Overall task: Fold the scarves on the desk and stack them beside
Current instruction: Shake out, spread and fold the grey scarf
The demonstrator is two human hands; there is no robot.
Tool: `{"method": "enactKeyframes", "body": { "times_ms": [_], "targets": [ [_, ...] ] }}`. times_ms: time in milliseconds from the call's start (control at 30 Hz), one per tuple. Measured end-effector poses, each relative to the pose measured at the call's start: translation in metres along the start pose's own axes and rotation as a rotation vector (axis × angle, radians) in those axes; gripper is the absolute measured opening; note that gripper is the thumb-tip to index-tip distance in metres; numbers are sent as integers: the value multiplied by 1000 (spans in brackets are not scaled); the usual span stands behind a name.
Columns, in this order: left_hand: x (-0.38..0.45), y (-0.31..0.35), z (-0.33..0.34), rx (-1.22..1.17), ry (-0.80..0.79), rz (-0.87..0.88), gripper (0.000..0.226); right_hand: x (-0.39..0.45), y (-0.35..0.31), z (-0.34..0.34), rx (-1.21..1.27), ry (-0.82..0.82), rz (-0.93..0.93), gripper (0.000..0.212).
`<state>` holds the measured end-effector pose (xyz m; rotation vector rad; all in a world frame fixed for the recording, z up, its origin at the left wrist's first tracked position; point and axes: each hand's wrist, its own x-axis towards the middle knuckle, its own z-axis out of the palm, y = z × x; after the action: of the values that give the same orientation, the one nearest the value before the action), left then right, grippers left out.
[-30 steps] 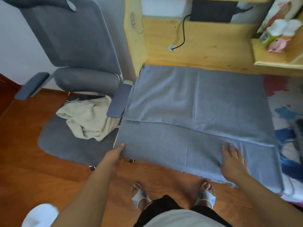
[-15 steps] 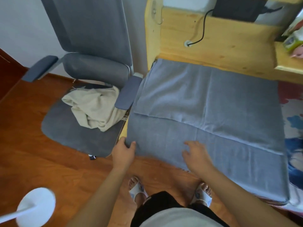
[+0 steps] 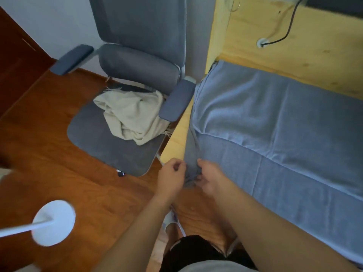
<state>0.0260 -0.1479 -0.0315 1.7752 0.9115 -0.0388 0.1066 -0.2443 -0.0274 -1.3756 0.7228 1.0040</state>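
A home study or bedroom corner: a pale wooden desk (image 3: pixel 306 55) with a cable (image 3: pixel 282 36) through its grommet, a grey office chair (image 3: pixel 125 79) holding crumpled cream cloth (image 3: pixel 133 116), a polished wooden floor (image 3: pixel 49 146) and a white lamp base (image 3: pixel 54 222).

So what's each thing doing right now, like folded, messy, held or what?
grey scarf: spread on the desk, partly folded, near corner bunched up
left hand: gripping that corner
right hand: gripping it too
cream scarf: crumpled on the chair seat, unfolded
black cable: plugged into the desk's hole
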Motion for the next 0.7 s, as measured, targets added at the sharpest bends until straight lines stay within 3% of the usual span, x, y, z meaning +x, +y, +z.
{"method": "enactKeyframes", "body": {
  "times_ms": [67,133,233,300,400,467,567,700],
  "targets": [
    [16,11,-2,-97,-12,-113,24,-5,2,1,83,-55,17,21],
    [34,21,-1,-193,-89,-258,53,-10,2,1,95,-101,28,20],
    [46,28,-1,-173,-213,-371,76,-19,-2,2,51,-157,-14,15],
    [50,25,-3,-114,-225,-390,66,-20,-4,1,41,-153,-34,14],
    [54,15,-10,-30,-184,-369,27,-18,-4,1,-9,-134,-8,7],
    [54,10,-16,-67,-183,-394,17,-17,-2,1,-42,-127,-4,6],
    [51,6,-25,-218,-247,-469,24,-17,-1,0,-76,-113,-32,8],
    [50,-4,-31,-209,-375,-452,52,-19,-1,0,-65,-113,-91,15]
  ]
}}
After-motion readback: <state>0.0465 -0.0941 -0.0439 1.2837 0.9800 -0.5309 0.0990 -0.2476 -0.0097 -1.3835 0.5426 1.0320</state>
